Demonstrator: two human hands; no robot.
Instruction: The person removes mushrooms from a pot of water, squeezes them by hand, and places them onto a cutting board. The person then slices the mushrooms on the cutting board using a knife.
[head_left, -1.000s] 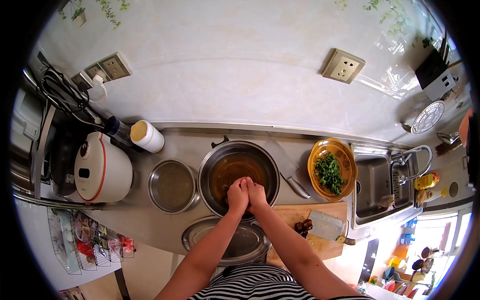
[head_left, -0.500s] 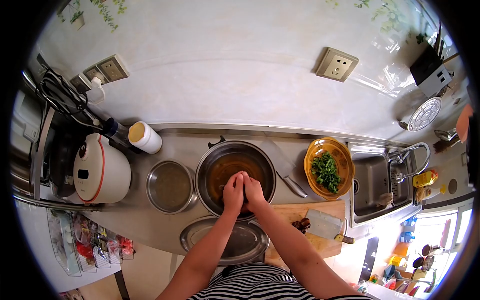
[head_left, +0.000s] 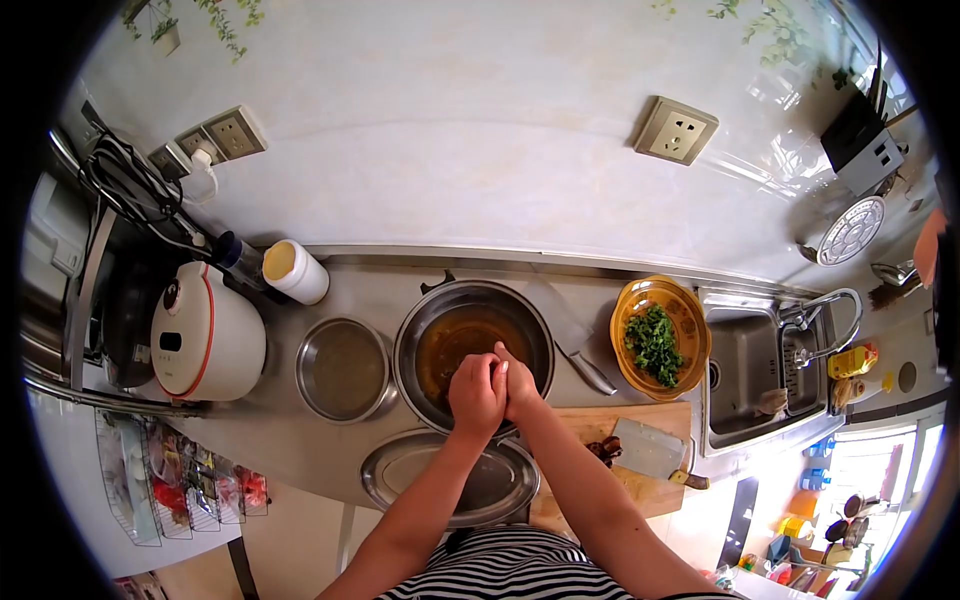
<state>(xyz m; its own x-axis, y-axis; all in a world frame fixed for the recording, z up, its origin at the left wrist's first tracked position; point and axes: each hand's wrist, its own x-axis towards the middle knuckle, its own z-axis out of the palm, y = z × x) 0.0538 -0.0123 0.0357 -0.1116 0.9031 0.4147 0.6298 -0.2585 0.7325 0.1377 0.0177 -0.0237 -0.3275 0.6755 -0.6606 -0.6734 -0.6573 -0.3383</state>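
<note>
Over a round steel basin (head_left: 420, 320) of brownish liquid, my left hand (head_left: 478, 395) and my right hand (head_left: 517, 388) are clasped together. The fingers of both are closed and pressed against each other. Anything between the palms is hidden. Below the hands, an oval steel tray (head_left: 390, 470) lies partly beneath my forearms. Left of the basin stands a smaller steel bowl (head_left: 343, 368) with cloudy contents. A wooden cutting board (head_left: 580, 480) to the right carries dark brown pieces (head_left: 606, 450) and a cleaver (head_left: 648, 448).
An amber bowl (head_left: 625, 345) with chopped green leaves (head_left: 654, 345) stands beside the sink (head_left: 745, 340). Another cleaver (head_left: 590, 374) lies between bowl and basin. To the left are a white rice cooker (head_left: 225, 335) and a white tub (head_left: 305, 275).
My hands have shifted slightly right and turned, with the left now more on top, pressed against the right. They remain clasped over the basin. The view has shifted slightly.
</note>
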